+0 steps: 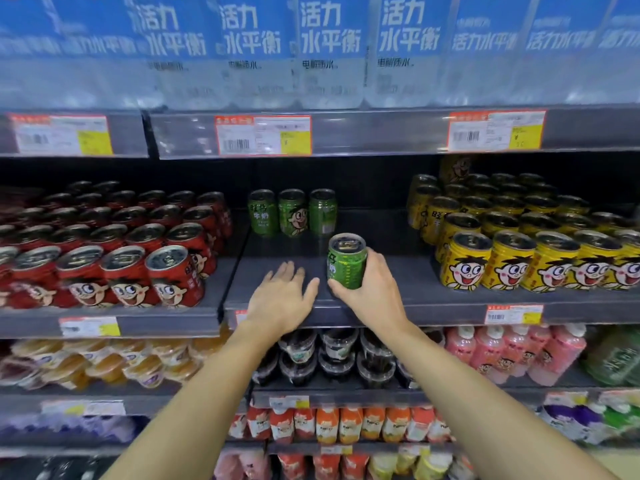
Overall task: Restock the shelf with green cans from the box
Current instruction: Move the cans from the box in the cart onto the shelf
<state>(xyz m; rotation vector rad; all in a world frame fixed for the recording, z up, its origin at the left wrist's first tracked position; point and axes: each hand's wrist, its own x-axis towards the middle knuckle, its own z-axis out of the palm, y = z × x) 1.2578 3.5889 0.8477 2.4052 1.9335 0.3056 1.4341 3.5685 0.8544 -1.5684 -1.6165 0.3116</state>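
Note:
My right hand [372, 289] grips a green can [346, 259] that stands upright near the front of the dark shelf [398, 271]. My left hand [282, 296] lies flat with straight fingers on the shelf just to the left of that can, holding nothing. Three more green cans [292, 212] stand in a row at the back of the same shelf bay. The box is not in view.
Red cans [114, 251] fill the bay to the left and yellow cans [519, 237] the bay to the right. Large water bottles with blue labels [329, 50] stand on the shelf above. Cups and small bottles [346, 358] fill the shelves below.

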